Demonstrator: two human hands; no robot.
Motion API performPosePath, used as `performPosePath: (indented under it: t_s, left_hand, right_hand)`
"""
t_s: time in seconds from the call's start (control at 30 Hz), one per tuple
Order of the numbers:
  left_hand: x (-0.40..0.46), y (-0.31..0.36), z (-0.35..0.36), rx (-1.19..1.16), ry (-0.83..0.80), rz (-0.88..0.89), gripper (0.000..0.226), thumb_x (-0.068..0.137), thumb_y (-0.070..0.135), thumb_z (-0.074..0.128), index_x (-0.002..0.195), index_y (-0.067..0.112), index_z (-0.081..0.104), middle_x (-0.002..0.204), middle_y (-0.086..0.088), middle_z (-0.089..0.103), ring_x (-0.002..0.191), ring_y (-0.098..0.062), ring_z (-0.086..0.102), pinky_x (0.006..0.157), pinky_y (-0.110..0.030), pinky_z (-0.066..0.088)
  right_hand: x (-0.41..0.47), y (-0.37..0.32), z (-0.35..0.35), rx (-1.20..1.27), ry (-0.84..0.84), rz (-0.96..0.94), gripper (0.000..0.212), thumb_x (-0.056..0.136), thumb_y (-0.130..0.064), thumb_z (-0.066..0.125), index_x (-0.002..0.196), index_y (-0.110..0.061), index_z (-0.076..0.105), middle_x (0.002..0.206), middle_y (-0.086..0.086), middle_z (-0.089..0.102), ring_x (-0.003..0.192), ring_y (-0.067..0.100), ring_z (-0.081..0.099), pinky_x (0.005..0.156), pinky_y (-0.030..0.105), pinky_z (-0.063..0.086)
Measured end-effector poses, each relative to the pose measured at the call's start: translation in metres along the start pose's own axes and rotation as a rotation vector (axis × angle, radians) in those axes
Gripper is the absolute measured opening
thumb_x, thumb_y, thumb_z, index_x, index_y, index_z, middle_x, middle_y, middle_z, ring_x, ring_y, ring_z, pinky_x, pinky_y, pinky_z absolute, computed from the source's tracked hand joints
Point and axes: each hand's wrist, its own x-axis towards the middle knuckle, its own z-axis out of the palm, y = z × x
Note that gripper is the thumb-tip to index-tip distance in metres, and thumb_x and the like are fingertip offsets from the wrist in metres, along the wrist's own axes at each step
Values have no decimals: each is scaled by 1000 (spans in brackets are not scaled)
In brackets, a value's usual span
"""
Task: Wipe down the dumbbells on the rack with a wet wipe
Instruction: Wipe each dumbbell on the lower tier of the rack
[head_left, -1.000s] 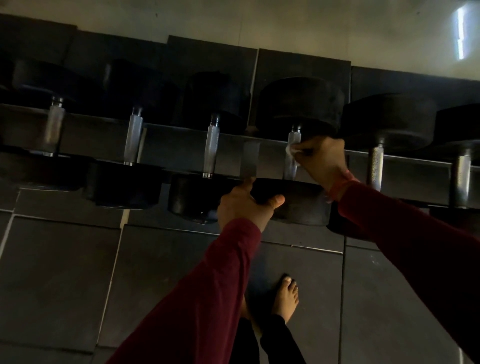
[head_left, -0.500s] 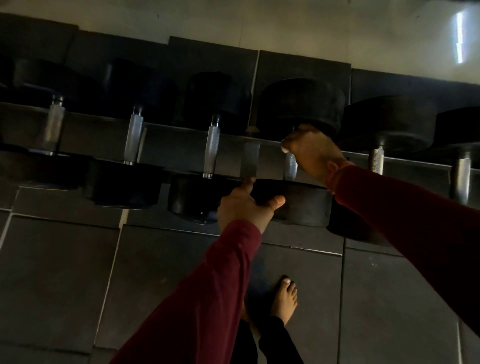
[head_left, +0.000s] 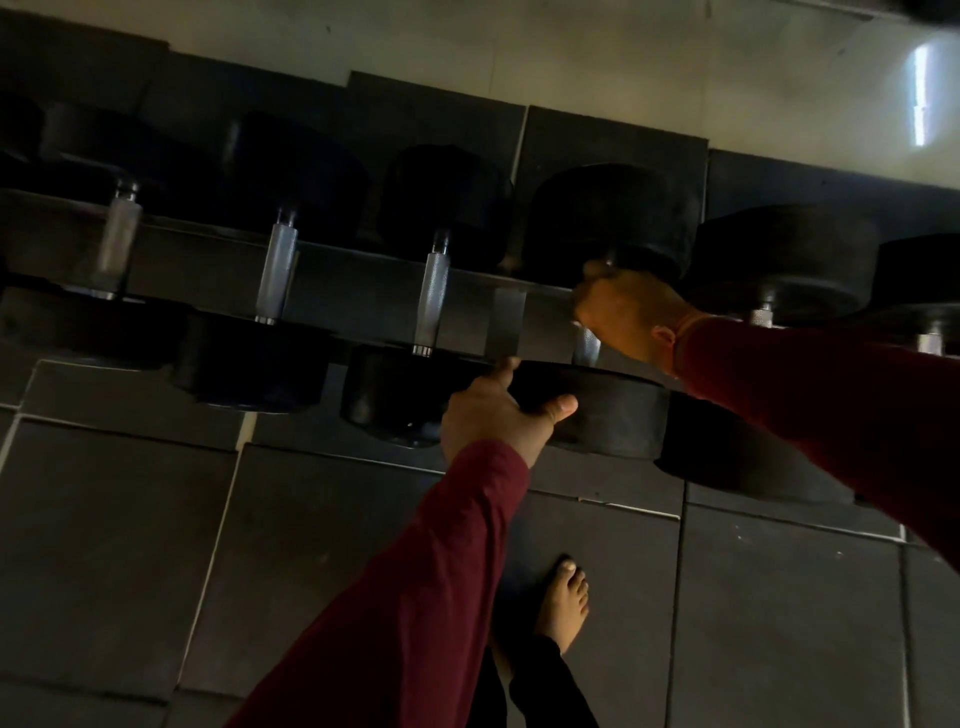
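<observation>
A row of black dumbbells with steel handles lies across a dark rack (head_left: 363, 280). My left hand (head_left: 493, 415) grips the near head (head_left: 608, 410) of one dumbbell, thumb on its front face. My right hand (head_left: 623, 317) is curled round the top of that dumbbell's steel handle (head_left: 586, 348), just under the far head (head_left: 608, 218). The wet wipe is hidden inside the right hand.
More dumbbells lie on the rack to the left (head_left: 278, 270) and right (head_left: 779, 260). Dark floor tiles (head_left: 130, 545) spread below the rack. My bare foot (head_left: 563, 597) stands on the floor under my arms. A pale wall runs behind the rack.
My right hand slid up the handle toward the far head, and the white wipe seen earlier is now covered by the hand. The left hand kept its grip.
</observation>
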Motion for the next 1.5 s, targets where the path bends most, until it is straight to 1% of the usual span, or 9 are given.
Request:
performPosePath:
  t_s: [0.17, 0.37, 0.53, 0.73, 0.87, 0.93, 1.13, 1.3, 1.5]
  left_hand:
    - [-2, 3, -2, 7, -14, 5, 85, 68, 71, 74, 142, 36, 49, 134, 5, 62, 124, -17, 57, 96, -29, 48]
    - [-13, 19, -6, -30, 25, 49, 70, 76, 44, 82, 138, 29, 55, 132, 4, 63, 120, -13, 59, 92, -14, 41]
    - [-43, 68, 14, -49, 132, 301, 51, 77, 25, 79, 125, 32, 66, 112, 3, 73, 103, -15, 67, 91, -24, 52]
    - [-69, 117, 84, -110, -205, 254, 64, 76, 41, 82, 135, 25, 60, 129, 2, 65, 118, -13, 61, 97, -20, 46]
    - [-76, 130, 123, -11, -266, 162, 78, 71, 50, 83, 139, 26, 55, 138, 3, 59, 126, -14, 55, 97, -18, 39]
    - [-76, 131, 131, 74, -213, 126, 81, 70, 55, 82, 141, 32, 52, 139, 3, 59, 127, -15, 54, 101, -23, 41]
    - [-77, 133, 140, 77, -105, 49, 82, 59, 50, 90, 134, 38, 59, 128, 5, 66, 116, -13, 62, 94, -19, 43]
    - [-76, 132, 144, 62, -82, 28, 81, 54, 50, 92, 129, 40, 62, 127, 4, 67, 116, -12, 62, 94, -17, 42]
    - [-75, 130, 144, 56, -64, 28, 78, 57, 48, 92, 129, 39, 63, 128, 6, 66, 118, -11, 60, 93, -15, 38]
  right_hand:
    - [-16, 0, -1, 464, 33, -23, 39, 88, -7, 58, 118, -27, 72, 118, -4, 70, 112, 18, 62, 91, 22, 47]
    - [-59, 11, 5, 1778, 75, 689, 23, 93, -8, 65, 105, -25, 74, 103, -3, 74, 84, 12, 72, 70, 18, 58]
    - [-124, 32, 29, 2412, 210, 770, 29, 89, 1, 58, 116, -5, 66, 105, 7, 74, 92, 13, 72, 74, 18, 59]
    - [-192, 56, 82, 2174, 156, 736, 24, 80, -17, 71, 104, -14, 73, 113, 9, 73, 108, 18, 68, 92, 23, 55]
    - [-202, 73, 116, 1266, -90, 647, 51, 63, -72, 68, 104, -42, 75, 116, -15, 70, 114, 10, 63, 102, 36, 49]
    - [-196, 77, 123, 989, -218, 582, 41, 84, -59, 64, 116, -35, 71, 127, -18, 64, 122, 9, 57, 105, 28, 44]
    - [-183, 72, 148, 1024, -57, 548, 24, 85, -12, 69, 100, -29, 78, 111, -10, 72, 102, 5, 65, 87, 13, 45]
    - [-161, 61, 144, 1026, 24, 450, 16, 78, -43, 78, 90, -33, 78, 97, -15, 71, 91, 3, 66, 85, 15, 46]
    - [-166, 66, 151, 1102, -7, 524, 18, 77, -33, 81, 94, -26, 79, 100, -12, 73, 94, 2, 64, 85, 11, 42]
